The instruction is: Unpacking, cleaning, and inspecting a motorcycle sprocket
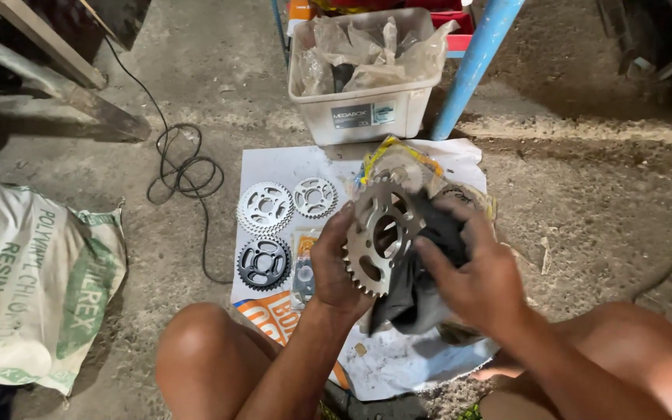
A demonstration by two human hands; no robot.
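Rough concrete floor [600, 202], blue pole [476, 62], black cable [184, 167], dim light.

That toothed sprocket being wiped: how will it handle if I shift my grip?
The sprocket looks like rigid cut-out metal, so probably stiff and fairly heavy. Its teeth may bite fingertips. The left hand grips only its rim; the dark cloth in the right hand looks floppy.

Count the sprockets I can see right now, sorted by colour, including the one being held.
Silver sprockets lying on the paper sheet: 2, a larger one and a smaller one.
Black sprocket on the sheet: 1.
Grey sprocket held in the left hand, with the right hand pressing a dark cloth to it: 1.
Total: 4 sprockets.
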